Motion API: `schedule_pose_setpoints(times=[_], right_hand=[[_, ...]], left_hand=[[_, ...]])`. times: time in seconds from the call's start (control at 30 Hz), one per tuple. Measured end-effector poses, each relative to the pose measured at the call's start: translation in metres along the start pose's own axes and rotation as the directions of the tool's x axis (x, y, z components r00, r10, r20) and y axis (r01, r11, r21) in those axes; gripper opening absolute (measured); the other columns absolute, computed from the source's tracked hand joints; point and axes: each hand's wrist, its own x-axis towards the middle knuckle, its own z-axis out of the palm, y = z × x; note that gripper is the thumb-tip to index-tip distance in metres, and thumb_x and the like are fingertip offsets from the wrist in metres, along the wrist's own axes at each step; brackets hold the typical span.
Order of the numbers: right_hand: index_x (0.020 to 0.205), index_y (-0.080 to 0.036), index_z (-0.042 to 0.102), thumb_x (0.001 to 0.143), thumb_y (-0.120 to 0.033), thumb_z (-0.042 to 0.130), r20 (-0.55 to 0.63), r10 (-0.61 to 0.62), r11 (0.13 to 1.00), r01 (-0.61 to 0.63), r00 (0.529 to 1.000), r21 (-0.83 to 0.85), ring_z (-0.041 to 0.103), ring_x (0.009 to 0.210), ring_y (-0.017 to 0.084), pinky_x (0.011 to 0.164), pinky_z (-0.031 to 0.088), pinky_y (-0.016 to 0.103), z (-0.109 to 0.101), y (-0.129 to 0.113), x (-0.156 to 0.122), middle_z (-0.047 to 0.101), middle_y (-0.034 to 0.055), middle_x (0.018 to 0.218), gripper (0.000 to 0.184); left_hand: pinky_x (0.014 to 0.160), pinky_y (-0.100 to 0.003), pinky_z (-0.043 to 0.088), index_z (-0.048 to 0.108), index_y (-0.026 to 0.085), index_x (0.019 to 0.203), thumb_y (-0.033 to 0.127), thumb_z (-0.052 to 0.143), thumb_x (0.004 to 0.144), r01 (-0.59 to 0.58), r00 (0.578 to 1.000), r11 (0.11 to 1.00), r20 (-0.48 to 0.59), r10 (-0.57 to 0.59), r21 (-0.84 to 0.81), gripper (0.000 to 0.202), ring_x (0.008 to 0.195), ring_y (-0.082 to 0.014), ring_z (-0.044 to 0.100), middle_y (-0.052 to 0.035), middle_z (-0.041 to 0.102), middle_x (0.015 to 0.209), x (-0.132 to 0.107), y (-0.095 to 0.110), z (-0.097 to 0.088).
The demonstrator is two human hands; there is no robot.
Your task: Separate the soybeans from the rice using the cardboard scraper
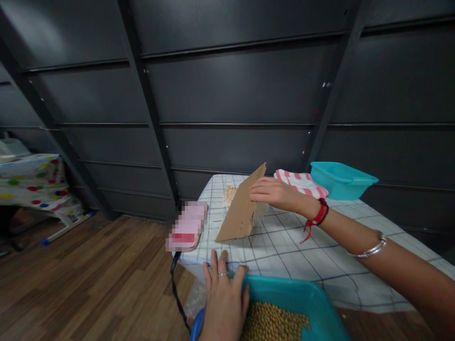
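My right hand (pixel 272 193) reaches over the table and grips the edge of a brown cardboard piece (pixel 241 208), which stands tilted on the checked cloth. Behind the cardboard lies a small pale pile of grains (pixel 229 193). My left hand (pixel 223 299) lies on the near left rim of a teal tub (pixel 309 298), fingers stretched over the edge. The tub holds tan soybeans (pixel 273 323). A red thread and a silver bangle are on my right wrist.
The table wears a white checked cloth (pixel 284 246). A red-striped towel (pixel 302 182) and a second teal tub (pixel 339 180) sit at the far end. A pink object (pixel 187 226) with a black strap hangs off the left edge. Dark panel wall behind; wooden floor left.
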Motion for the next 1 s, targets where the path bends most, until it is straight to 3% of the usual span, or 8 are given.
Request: schedule_pose_setpoints(times=[0.17,0.37,0.5,0.73,1.0], right_hand=[[0.088,-0.016,0.058,0.089,-0.007,0.028,-0.021,-0.016,1.0,0.017,1.0,0.026,0.059,0.088,0.012,0.083,0.044,0.034,0.002,0.01,-0.017,0.067,0.0061,0.09,0.031],[0.095,-0.017,0.057,0.086,-0.006,0.033,-0.084,0.072,0.997,-0.071,0.994,0.011,0.059,0.093,0.016,0.082,0.044,0.039,-0.003,0.024,-0.039,0.066,0.0074,0.095,0.028],[0.099,-0.017,0.057,0.085,-0.004,0.032,-0.124,0.127,0.992,-0.124,0.984,0.029,0.057,0.097,0.017,0.079,0.046,0.039,0.009,0.026,-0.03,0.066,0.0082,0.097,0.032],[0.093,-0.018,0.06,0.086,-0.006,0.033,-0.076,0.05,0.995,-0.042,0.996,0.095,0.058,0.094,0.013,0.086,0.046,0.035,0.043,0.027,-0.01,0.067,0.0034,0.094,0.03],[0.095,-0.02,0.06,0.086,-0.006,0.03,0.012,0.135,0.99,-0.135,0.991,0.046,0.057,0.098,0.013,0.09,0.044,0.037,0.023,0.042,-0.045,0.066,0.0025,0.099,0.035]], left_hand=[[0.093,-0.063,0.029,0.058,0.023,0.091,0.005,0.048,0.069,0.001,1.0,1.0,0.015,-0.001,-0.007,0.03,0.126,-0.0389,0.023,-0.0103,0.044,0.122,-0.001,-0.003,0.001],[0.089,-0.064,0.033,0.056,0.025,0.098,0.01,0.047,0.072,-0.064,0.996,0.998,0.065,0.065,-0.025,0.032,0.126,-0.0394,0.024,-0.0097,0.043,0.123,-0.001,-0.014,0.002],[0.09,-0.064,0.033,0.056,0.026,0.099,0.011,0.045,0.073,-0.063,0.995,0.998,0.078,0.065,-0.024,0.031,0.126,-0.0394,0.024,-0.0095,0.042,0.124,-0.002,-0.015,0.002],[0.094,-0.063,0.028,0.059,0.025,0.093,0.014,0.051,0.072,0.004,1.0,0.998,0.008,-0.003,-0.056,0.025,0.126,-0.0383,0.022,-0.0085,0.041,0.124,-0.002,-0.007,0.006],[0.096,-0.062,0.025,0.061,0.025,0.09,0.017,0.052,0.073,0.03,1.0,0.995,-0.001,-0.03,-0.09,0.02,0.126,-0.0372,0.022,-0.0088,0.043,0.122,-0.001,-0.006,0.005]])
